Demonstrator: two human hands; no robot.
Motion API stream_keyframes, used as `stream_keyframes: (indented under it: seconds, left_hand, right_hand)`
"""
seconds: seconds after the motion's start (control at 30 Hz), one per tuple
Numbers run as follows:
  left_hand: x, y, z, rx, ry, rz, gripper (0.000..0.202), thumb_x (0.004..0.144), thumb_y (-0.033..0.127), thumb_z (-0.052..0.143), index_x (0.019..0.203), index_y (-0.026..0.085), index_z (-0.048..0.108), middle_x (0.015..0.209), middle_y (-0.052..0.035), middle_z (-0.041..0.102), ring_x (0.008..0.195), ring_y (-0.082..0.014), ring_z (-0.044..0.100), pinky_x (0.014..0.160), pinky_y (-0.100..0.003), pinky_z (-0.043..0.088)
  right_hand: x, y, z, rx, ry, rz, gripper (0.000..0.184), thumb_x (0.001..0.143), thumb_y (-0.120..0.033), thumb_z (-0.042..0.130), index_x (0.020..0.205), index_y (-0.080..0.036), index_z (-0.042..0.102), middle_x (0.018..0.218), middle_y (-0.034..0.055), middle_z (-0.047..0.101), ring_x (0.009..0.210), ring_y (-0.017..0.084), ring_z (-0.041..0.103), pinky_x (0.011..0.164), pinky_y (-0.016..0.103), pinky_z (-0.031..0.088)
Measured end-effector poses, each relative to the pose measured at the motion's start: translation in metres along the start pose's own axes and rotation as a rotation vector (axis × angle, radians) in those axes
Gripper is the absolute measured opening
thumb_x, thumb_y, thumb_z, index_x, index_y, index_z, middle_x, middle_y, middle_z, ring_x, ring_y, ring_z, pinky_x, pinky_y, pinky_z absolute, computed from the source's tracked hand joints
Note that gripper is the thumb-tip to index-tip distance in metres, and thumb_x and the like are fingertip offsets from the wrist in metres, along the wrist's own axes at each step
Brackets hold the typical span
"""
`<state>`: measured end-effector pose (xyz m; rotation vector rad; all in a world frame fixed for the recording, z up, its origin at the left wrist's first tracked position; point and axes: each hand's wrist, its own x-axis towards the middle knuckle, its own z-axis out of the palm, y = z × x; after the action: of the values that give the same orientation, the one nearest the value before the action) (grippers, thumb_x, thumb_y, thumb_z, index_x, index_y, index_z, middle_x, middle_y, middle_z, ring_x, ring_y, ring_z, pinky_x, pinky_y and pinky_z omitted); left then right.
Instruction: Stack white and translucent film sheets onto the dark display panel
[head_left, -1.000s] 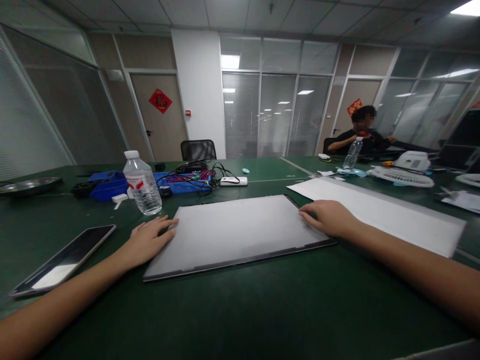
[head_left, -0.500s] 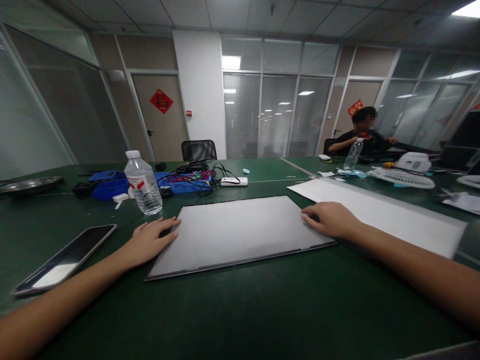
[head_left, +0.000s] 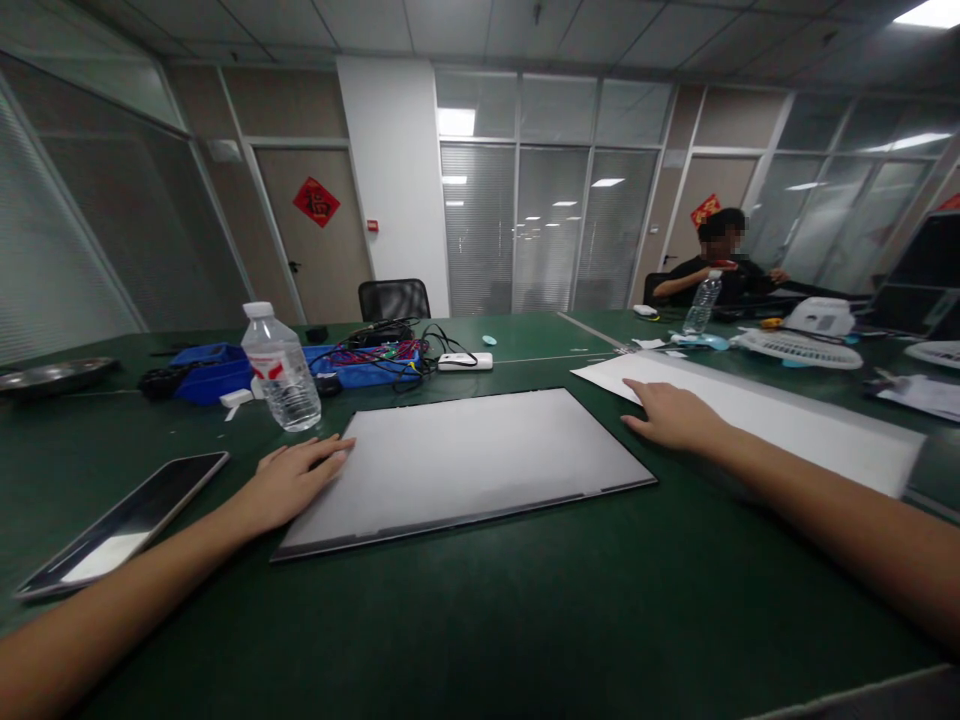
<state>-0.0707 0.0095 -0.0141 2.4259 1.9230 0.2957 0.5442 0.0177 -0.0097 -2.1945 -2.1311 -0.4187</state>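
1. on the green table, between both hands, see the flat panel lying face up, grey-white inside a thin dark rim.
2. at its left edge, find the left hand, fingers loosely spread, tips seemingly resting on the rim; not clenched, apparently not pinching.
3. beyond its right edge, find the right hand apart from the panel, fingers relaxed and unclosed, grasping nothing; forefinger over the near end of the white sheet, though cannot tell whether touching.
4. judge the step in hand as steadying the panel from one side only, with the right side let go.
5. for the next move, probably needs light left fingertips and a low, careful right-hand approach to an edge; cannot tell whether to the panel's or the sheet's.
6. count two hands, one panel, one large white sheet, one phone.
7. farther off, count one near bottle, one far bottle, at least two blue trays, one chair, one seated co-worker; too tangled to count, the wires.
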Motion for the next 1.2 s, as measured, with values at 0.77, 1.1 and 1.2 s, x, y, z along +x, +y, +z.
stream_keyframes:
  seconds: [0.77,1.1,1.2]
  left_hand:
    - [-0.003,0.000,0.001,0.046,-0.044,0.004,0.078,0.094,0.065,0.036,0.161,0.027,0.044,0.168,-0.0077,0.039,0.154,-0.0388,0.038,0.125,-0.061,0.028]
    - [-0.005,0.000,0.001,0.008,-0.057,0.007,0.082,0.095,0.073,0.029,0.162,0.028,0.043,0.169,-0.0064,0.036,0.155,-0.0396,0.037,0.125,-0.063,0.024]
    - [-0.004,-0.001,0.002,0.010,-0.060,0.016,0.082,0.095,0.072,0.028,0.163,0.027,0.040,0.170,-0.0068,0.034,0.156,-0.0392,0.034,0.126,-0.064,0.021]
  right_hand:
    - [0.009,0.035,0.007,-0.054,-0.013,0.058,0.047,0.092,-0.028,0.051,0.134,-0.023,0.071,0.124,0.0150,0.074,0.106,0.033,0.070,0.085,0.042,0.053]
    - [-0.018,-0.024,-0.023,-0.020,0.107,-0.197,0.043,0.099,-0.030,0.044,0.131,-0.026,0.073,0.118,0.0101,0.078,0.100,0.030,0.074,0.081,0.041,0.055]
    - [-0.033,-0.049,-0.029,0.086,0.138,-0.443,0.040,0.099,-0.026,0.046,0.126,-0.026,0.075,0.116,0.0067,0.079,0.097,0.026,0.075,0.085,0.040,0.057]
